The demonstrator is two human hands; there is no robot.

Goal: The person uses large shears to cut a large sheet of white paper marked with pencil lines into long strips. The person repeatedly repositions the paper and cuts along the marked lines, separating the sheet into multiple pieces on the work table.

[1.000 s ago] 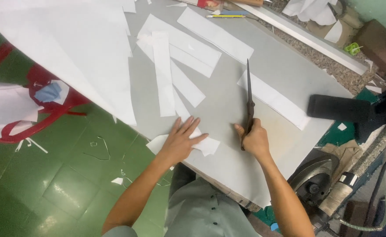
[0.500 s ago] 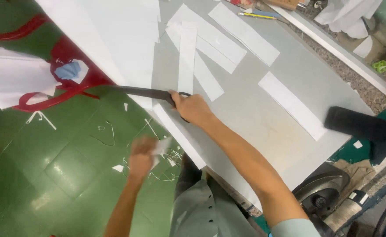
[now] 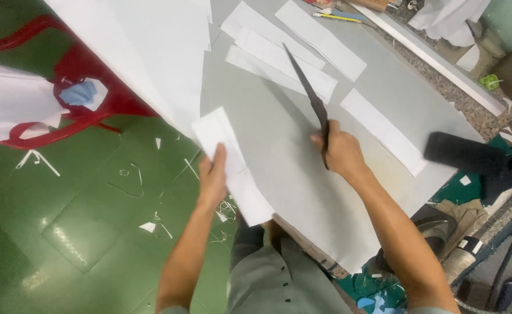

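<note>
Green floor tiles, littered with small white offcuts, surrounded a grey cutting table that filled the middle of the view. On the table lay several long white fabric strips near the far edge, one more strip alone on the right side, and a large white sheet that hung over the left edge of the table.

The left hand was clenched on a white strip, thumb on top and the other fingers beneath (they were hidden, so I could not see them). It held the strip raised at the near edge of the table, with the lower end hanging toward the person's body, probably so that the piece stayed flat and could be looked at or turned. The right hand was closed around the handles of a long pair of dark shears. The blades looked shut and pointed away from the person, toward the far strips; the hand seemed to rest near the table, well apart from the held strip, which kept the points away from the other hand.

At the right stood a black padded roll, and a pencil lay at the far edge. A red plastic chair with white cloth on it stood at the left.
</note>
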